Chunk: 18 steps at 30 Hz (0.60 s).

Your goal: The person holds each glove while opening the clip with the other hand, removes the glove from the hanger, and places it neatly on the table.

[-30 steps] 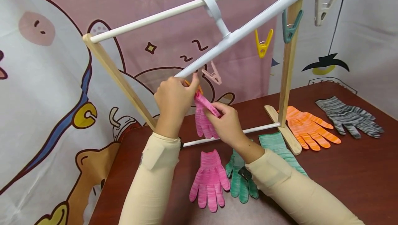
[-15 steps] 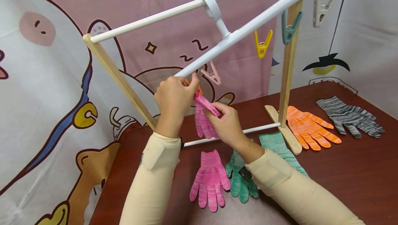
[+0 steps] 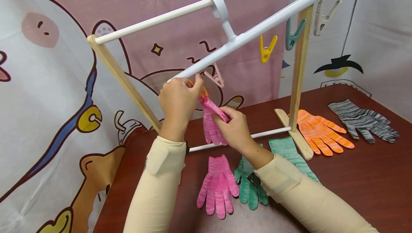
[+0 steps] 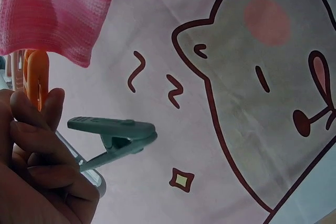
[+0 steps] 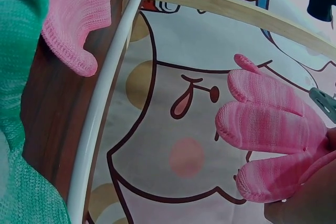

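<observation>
My left hand pinches an orange clothespin under the lower left end of a white hanger. A pink striped glove hangs from my right hand, which pinches its cuff between thumb and fingers. In the left wrist view the clothespin meets the cuff edge of the glove; whether it clamps the cloth I cannot tell. The right wrist view has the glove's fingers dangling beside my hand. A second pink glove lies flat on the table below.
Pink, yellow, teal and grey clothespins hang along the hanger, hooked on a wooden rack's top rod. Green, orange and grey striped gloves lie on the dark table.
The hanger has shifted left, its right end dropping a little, and its clothespins have swung left and down. My left hand has moved slightly left; the right hand stays nearly still.
</observation>
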Motion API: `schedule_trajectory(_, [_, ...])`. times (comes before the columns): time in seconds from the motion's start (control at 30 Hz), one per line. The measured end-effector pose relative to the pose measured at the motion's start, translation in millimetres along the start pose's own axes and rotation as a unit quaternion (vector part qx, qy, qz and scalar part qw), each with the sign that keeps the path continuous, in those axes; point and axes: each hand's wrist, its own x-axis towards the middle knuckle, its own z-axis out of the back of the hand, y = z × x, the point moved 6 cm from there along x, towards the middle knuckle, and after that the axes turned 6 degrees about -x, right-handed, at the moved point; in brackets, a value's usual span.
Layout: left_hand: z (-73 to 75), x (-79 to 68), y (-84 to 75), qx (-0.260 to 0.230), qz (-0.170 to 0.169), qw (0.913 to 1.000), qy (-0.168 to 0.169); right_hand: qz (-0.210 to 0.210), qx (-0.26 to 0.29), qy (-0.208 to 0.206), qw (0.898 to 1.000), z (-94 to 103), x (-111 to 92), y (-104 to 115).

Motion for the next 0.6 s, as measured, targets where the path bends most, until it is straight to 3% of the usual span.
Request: schedule_trajectory(0.6, [-5.7,-1.4,5.5,0.010,0.028,0.9990,0.035,0.010,-0.007,-0.009,1.000,0.9,1.0,-2.9])
